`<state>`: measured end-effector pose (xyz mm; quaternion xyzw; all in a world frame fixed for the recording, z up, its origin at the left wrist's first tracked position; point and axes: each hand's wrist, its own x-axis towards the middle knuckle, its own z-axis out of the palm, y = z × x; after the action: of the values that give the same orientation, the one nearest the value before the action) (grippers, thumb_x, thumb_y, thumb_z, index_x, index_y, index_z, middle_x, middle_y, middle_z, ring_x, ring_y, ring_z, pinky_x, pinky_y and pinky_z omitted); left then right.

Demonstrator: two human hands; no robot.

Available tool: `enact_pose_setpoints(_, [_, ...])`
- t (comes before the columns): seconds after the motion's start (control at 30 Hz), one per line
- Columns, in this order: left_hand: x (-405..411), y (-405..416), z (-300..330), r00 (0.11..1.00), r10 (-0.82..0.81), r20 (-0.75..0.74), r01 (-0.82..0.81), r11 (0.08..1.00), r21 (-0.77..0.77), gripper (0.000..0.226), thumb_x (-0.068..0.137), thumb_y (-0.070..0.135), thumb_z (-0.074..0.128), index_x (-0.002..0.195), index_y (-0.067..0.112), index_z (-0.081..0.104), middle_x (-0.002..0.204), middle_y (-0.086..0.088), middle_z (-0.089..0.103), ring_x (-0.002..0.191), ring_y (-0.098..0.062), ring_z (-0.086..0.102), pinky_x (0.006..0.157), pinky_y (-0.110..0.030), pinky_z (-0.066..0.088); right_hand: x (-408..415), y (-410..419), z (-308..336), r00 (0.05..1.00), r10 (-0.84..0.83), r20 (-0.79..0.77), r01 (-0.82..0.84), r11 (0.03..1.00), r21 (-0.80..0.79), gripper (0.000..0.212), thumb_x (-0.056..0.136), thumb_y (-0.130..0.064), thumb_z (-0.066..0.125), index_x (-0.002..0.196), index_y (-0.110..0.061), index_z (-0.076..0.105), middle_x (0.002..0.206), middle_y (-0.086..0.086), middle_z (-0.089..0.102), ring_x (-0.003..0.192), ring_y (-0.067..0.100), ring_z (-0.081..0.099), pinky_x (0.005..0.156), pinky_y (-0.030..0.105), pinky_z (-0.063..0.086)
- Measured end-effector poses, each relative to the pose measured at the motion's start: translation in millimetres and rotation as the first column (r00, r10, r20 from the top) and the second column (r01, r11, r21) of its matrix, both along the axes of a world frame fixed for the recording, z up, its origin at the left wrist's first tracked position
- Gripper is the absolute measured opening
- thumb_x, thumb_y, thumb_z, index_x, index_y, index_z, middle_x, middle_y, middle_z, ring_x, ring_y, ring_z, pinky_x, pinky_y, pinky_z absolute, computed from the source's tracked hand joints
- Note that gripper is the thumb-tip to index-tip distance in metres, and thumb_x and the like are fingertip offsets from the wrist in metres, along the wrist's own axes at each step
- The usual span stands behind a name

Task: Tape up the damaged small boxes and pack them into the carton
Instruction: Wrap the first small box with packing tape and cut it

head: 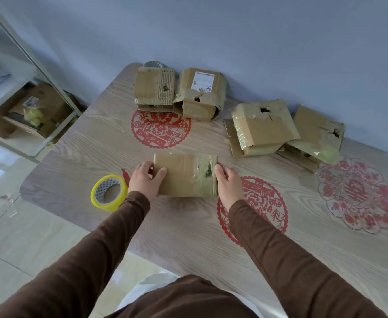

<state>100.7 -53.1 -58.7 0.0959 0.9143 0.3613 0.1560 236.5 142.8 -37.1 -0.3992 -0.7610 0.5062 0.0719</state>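
From the head view, the small box (183, 175) lies flat near the middle of the worktop (96, 138), held at both ends. The left hand (146, 180) grips its left end, thumb curled onto the top face and fingers wrapped behind the edge, where they are hidden. The right hand (228, 182) holds the right end; its fingertips are hidden against the box's side, so how far they curl cannot be told. A torn patch under glossy tape shows on the box's right part, too blurred to read in detail.

Just left of the box stands a yellow tape roll (108, 193), and between roll and left hand a red cutter (126, 176) is mostly covered by the hand. Beyond the box, against the wall, sit four other damaged boxes: two (154, 88) (201, 95) at the far side and two (263, 125) (314, 134) further right, each with a ragged hole. Behind the far-left one a second tape roll (154, 64) barely peeks out.

The worktop is pale wood grain with red paper-cut decals (160, 128); the decal at the right edge is smeared by lens blur. The wall (234, 31) is plain grey-blue. Left of the worktop, a metal shelf frame (27, 65) holds a carton (39, 109) with yellowish contents, indistinct. The floor is light tile.
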Motion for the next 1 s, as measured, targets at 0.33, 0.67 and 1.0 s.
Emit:
enact_pose_setpoints(0.33, [15.8,-0.6,-20.1,0.836,-0.396,-0.379,0.326,0.915,-0.237,0.075,0.100,0.047,0.049,0.159,0.010,0.021,0.166,-0.014,0.017,0.154,-0.029,0.013,0.125,-0.039,0.011,26.4,2.6,-20.7,0.936,0.284,0.209,-0.342,0.877,0.337,0.064,0.108,-0.042,0.030,0.162,-0.017,0.006,0.168,0.005,0.011,0.155,0.019,0.011,0.121,0.026,0.010])
enact_pose_setpoints(0.67, [34.7,23.9,-34.0,0.602,-0.714,-0.358,0.516,0.690,-0.507,0.074,0.103,0.057,0.023,0.158,0.008,0.023,0.167,-0.008,0.016,0.155,-0.019,0.010,0.125,-0.038,0.010,21.3,-14.2,-39.4,0.710,0.421,0.565,-0.704,0.436,0.560,0.074,0.104,-0.056,0.004,0.159,-0.009,-0.007,0.167,0.009,-0.014,0.153,0.021,-0.020,0.127,0.044,0.002])
enact_pose_setpoints(1.0, [31.2,22.6,-24.3,0.668,-0.686,-0.288,0.561,0.719,-0.410,0.072,0.102,0.056,0.032,0.161,0.018,0.013,0.169,-0.004,0.002,0.155,-0.018,-0.007,0.126,-0.036,-0.002,20.9,-9.9,-30.5,0.685,0.501,0.529,-0.725,0.536,0.432,0.071,0.102,-0.058,0.005,0.160,-0.019,-0.011,0.165,-0.002,-0.023,0.150,0.016,-0.027,0.126,0.044,-0.003])
